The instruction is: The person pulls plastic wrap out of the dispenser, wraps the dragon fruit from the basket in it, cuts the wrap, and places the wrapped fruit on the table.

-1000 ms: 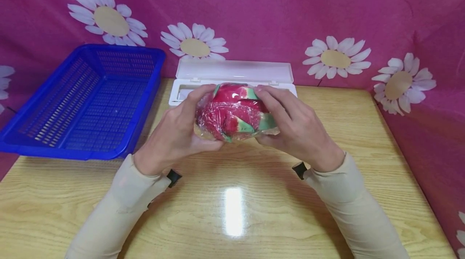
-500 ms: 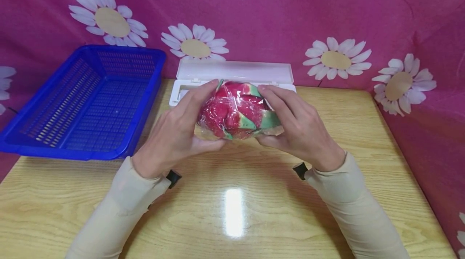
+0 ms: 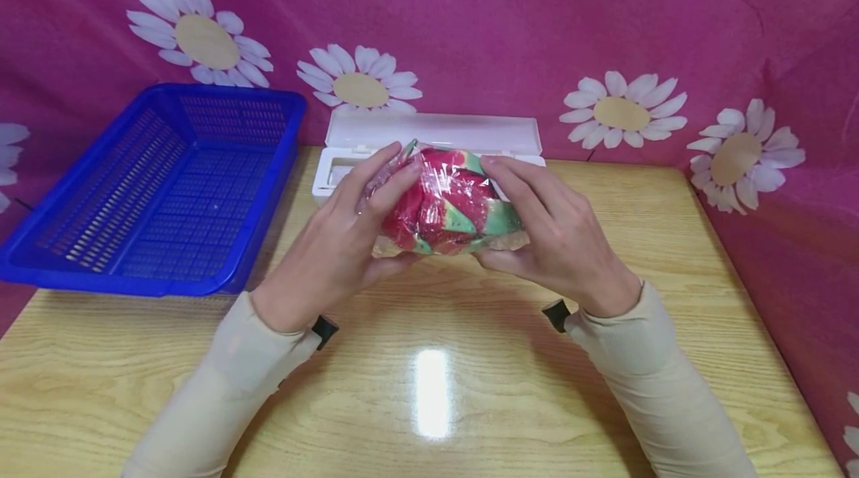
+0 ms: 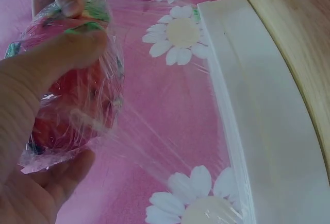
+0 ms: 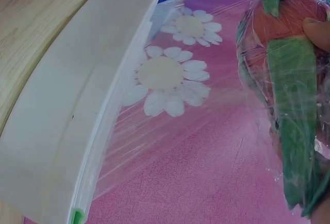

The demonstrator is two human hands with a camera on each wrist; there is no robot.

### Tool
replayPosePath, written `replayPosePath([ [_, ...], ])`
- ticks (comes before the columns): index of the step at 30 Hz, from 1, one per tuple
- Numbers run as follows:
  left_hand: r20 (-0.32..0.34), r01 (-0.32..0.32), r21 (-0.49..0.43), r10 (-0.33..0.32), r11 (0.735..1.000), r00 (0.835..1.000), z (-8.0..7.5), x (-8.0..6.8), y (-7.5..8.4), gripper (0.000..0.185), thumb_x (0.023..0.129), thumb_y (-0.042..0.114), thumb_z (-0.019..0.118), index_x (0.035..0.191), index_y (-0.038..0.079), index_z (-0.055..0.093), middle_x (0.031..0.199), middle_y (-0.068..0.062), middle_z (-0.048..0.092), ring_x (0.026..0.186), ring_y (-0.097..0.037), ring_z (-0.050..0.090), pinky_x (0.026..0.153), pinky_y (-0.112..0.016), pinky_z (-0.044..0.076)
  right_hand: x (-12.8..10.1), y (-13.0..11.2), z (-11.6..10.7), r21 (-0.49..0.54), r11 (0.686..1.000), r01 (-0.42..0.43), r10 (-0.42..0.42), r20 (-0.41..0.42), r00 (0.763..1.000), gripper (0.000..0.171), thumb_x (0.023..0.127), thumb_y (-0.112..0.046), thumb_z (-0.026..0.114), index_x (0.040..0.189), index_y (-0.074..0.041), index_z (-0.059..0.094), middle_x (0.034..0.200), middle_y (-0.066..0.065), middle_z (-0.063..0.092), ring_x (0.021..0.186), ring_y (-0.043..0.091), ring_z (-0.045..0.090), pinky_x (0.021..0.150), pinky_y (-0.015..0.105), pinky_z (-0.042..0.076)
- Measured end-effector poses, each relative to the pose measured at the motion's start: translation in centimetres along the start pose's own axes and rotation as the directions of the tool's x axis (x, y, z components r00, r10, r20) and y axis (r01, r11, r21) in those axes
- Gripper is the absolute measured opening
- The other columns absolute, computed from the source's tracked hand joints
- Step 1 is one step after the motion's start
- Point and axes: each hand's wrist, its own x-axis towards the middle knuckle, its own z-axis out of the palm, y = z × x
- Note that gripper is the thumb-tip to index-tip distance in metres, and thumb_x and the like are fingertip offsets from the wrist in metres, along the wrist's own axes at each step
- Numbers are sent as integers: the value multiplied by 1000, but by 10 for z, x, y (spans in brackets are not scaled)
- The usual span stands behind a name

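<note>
Fingers of the left hand point(image 3: 335, 247) curl around the left side of a red and green dragon fruit wrapped in clear cling film point(image 3: 446, 202), held above the light wooden table point(image 3: 429, 388). The right hand point(image 3: 553, 236) grips its right side. A sheet of film point(image 4: 170, 131) stretches back to the white plastic dispenser box point(image 3: 432, 136). Far left sits a blue plastic mesh basket point(image 3: 161, 187).

Clear, crinkly plastic film point(image 4: 154, 147) shines around the glossy red-and-green fruit point(image 3: 450, 206), the dispenser box point(image 3: 432, 136) is smooth matt white plastic, the basket point(image 3: 161, 187) is perforated blue plastic, the table point(image 3: 429, 388) glossy wood-grain, and the backdrop point(image 3: 470, 16) soft pink cloth.
</note>
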Motion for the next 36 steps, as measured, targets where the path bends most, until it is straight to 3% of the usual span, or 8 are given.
replayPosePath([
  [4,-4,-6,-4,6,1000,1000,1,-1,1,99,77,21,93,152,19,28,157,-22,39,140,-40,52,107,-54,54,-1,0,0,2,1000,-1,1,10,1000,89,73,-31,91,144,5,51,134,24,63,120,37,65,99,51,59],
  [18,28,3,-8,-3,1000,1000,5,-2,0,100,76,25,93,152,21,28,157,-24,38,142,-42,48,109,-56,52,-1,2,-1,53,999,-6,5,22,1000,83,80,-38,87,143,4,54,131,22,67,116,34,69,94,50,62],
  [24,32,2,12,-2,1000,1000,7,-3,1,100,76,26,93,153,22,28,158,-25,38,142,-42,49,107,-57,52,-1,4,-1,112,993,-22,19,20,1000,77,88,-49,78,141,3,55,132,20,68,117,33,69,95,51,61],
  [36,-7,-12,15,12,1000,1000,10,-3,2,94,78,29,92,151,24,33,158,-27,36,136,-45,55,100,-54,57,-1,6,-1,137,990,-23,20,22,1000,71,94,-49,69,142,1,54,126,19,73,94,34,75,78,49,64],
])
